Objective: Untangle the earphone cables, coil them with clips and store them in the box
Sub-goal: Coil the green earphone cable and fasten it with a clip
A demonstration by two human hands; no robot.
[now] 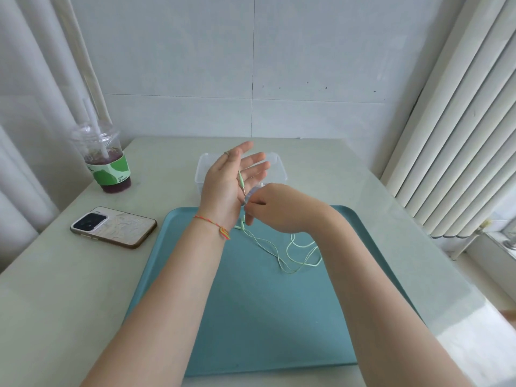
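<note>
Table (69, 275): pale, smooth, glossy stone-look top. Teal tray (251, 317), matte, rounded corners, lies centre. Clear plastic box (275, 166) behind tray, partly hidden by hands. Phone (113, 227) face down, L of tray; lidded cup (104, 160) w/ dark drink, far L. Left hand (229, 180) raised, palm up, fingers straight, not gripping; green jack plug (241, 182) lies across palm. Right hand (275, 208) curled, pinching mint earphone cable (290, 254) near L wrist; rest of cable trails in thin loose loops on tray. Clips: can't tell.
</note>
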